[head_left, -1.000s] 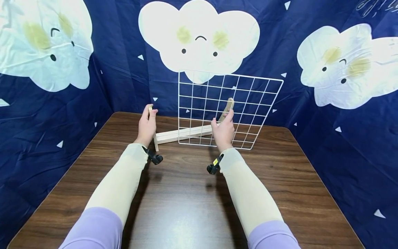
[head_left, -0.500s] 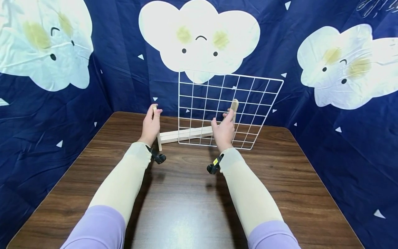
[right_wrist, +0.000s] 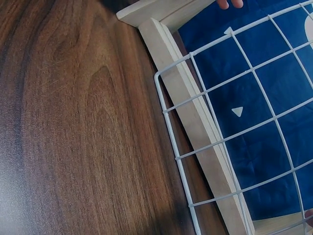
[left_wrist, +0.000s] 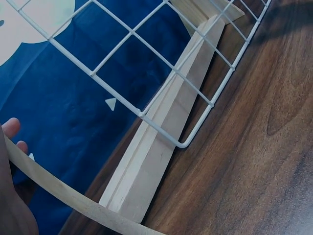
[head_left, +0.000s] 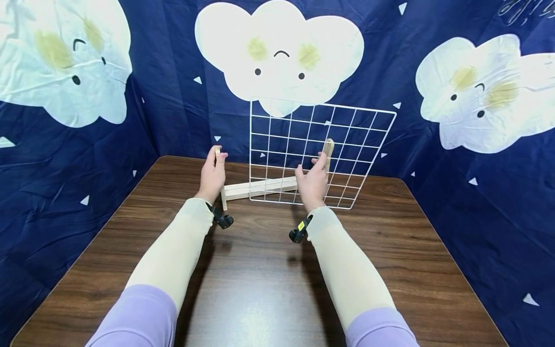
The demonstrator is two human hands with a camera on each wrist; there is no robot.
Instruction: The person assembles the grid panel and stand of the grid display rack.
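In the head view my left hand (head_left: 212,174) grips the slim left end piece of a pale wooden stand (head_left: 260,187). That end piece curves across the bottom of the left wrist view, with my fingers partly showing beyond it. A white wire grid (head_left: 364,144) rises in front of the stand's long crossbar, its lower corner overlapping the bar (left_wrist: 161,156). My right hand (head_left: 313,185) holds the grid near its middle. The stand's right end piece (head_left: 329,148) shows upright just beyond the fingers; whether they touch it I cannot tell.
Everything stands toward the back of a dark wood-grain table (head_left: 256,279). Blue cloth (head_left: 173,111) with white clouds and small triangles surrounds it on three sides. A black camera sits on each wrist.
My left hand has shifted slightly right, carrying the stand's left end along. The right end piece has swung from leaning to more upright. My right hand and the grid have hardly moved.
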